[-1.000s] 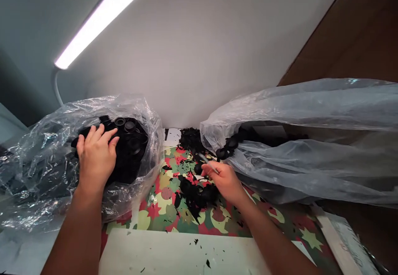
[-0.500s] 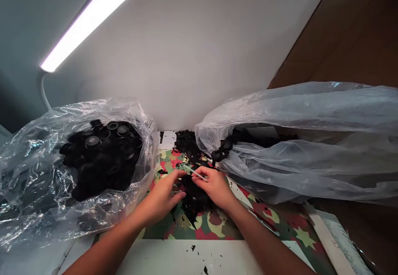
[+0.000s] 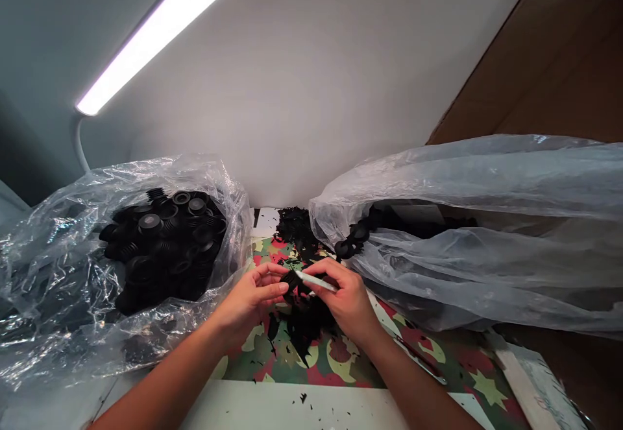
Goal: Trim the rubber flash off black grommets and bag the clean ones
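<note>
My left hand (image 3: 253, 300) and my right hand (image 3: 343, 300) meet over the patterned mat (image 3: 350, 346). A small black ribbed rubber part (image 3: 291, 280) is pinched between the fingers of my left hand. Gripped in my right hand is a thin silver knife-like tool (image 3: 314, 280), its tip lying against that part. A pile of black scraps (image 3: 306, 323) lies beneath both hands.
A clear plastic bag (image 3: 63, 300) on the left holds many black ribbed parts (image 3: 163, 248). A larger clear bag (image 3: 487, 248) on the right shows a few black parts (image 3: 353, 242) at its mouth. More black scraps (image 3: 294, 226) lie by the wall. A lit tube lamp (image 3: 160, 28) hangs above.
My left hand left the pile in the left bag, came to the middle of the mat and picked up a black part. My right hand brought the tool against it.
</note>
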`<action>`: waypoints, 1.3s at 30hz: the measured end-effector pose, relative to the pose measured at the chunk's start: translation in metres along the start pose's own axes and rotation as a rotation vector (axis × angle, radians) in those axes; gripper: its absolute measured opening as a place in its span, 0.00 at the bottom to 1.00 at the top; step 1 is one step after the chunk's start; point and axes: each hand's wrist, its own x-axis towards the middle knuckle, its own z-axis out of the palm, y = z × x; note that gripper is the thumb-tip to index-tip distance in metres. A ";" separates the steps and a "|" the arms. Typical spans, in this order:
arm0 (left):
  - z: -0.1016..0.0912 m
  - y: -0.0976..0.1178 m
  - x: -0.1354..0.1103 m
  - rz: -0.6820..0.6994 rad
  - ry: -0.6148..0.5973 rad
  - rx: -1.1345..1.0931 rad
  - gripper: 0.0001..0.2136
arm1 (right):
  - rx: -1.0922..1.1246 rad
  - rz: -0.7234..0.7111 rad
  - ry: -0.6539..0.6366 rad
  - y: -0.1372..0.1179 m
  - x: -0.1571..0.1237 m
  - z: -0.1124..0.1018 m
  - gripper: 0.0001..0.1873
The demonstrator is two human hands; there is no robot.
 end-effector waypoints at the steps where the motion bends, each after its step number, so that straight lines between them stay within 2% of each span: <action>1: 0.000 0.002 -0.001 0.018 0.018 0.013 0.18 | 0.005 0.001 0.042 0.001 0.000 0.000 0.14; 4: 0.003 0.004 -0.002 0.112 0.076 0.066 0.20 | 0.035 0.010 0.134 0.005 0.000 -0.001 0.25; 7: 0.008 0.004 -0.003 0.181 0.058 0.158 0.20 | 0.008 0.035 0.155 0.008 0.001 0.000 0.24; 10: 0.011 0.003 -0.004 0.204 0.004 0.241 0.14 | -0.037 0.034 0.084 0.005 0.001 0.004 0.19; 13: 0.012 0.000 -0.004 0.227 -0.006 0.332 0.14 | -0.032 0.044 -0.021 0.000 -0.002 0.010 0.14; 16: 0.009 -0.002 -0.003 0.295 0.087 0.429 0.18 | -0.038 0.047 -0.068 -0.002 -0.003 0.011 0.13; 18: 0.008 -0.002 -0.002 0.329 0.169 0.498 0.20 | -0.054 0.007 -0.058 -0.001 -0.002 0.007 0.16; 21: 0.009 0.002 -0.003 0.325 0.206 0.621 0.12 | -0.091 -0.056 -0.090 -0.001 0.002 0.001 0.18; 24: 0.012 0.007 -0.007 0.339 0.204 0.709 0.06 | -0.166 -0.038 -0.222 -0.004 0.004 -0.001 0.09; 28: 0.015 0.010 -0.012 0.350 0.188 0.771 0.04 | -0.243 -0.016 -0.328 -0.012 0.007 0.002 0.01; 31: 0.013 0.010 -0.014 0.348 0.197 0.818 0.07 | -0.330 -0.055 -0.393 -0.017 0.010 0.002 0.05; 35: 0.009 0.010 -0.014 0.424 0.159 0.917 0.12 | -0.495 -0.174 -0.512 -0.018 0.013 0.004 0.07; 39: 0.006 0.010 -0.012 0.465 0.135 0.962 0.11 | -0.512 -0.265 -0.536 -0.012 0.014 0.009 0.11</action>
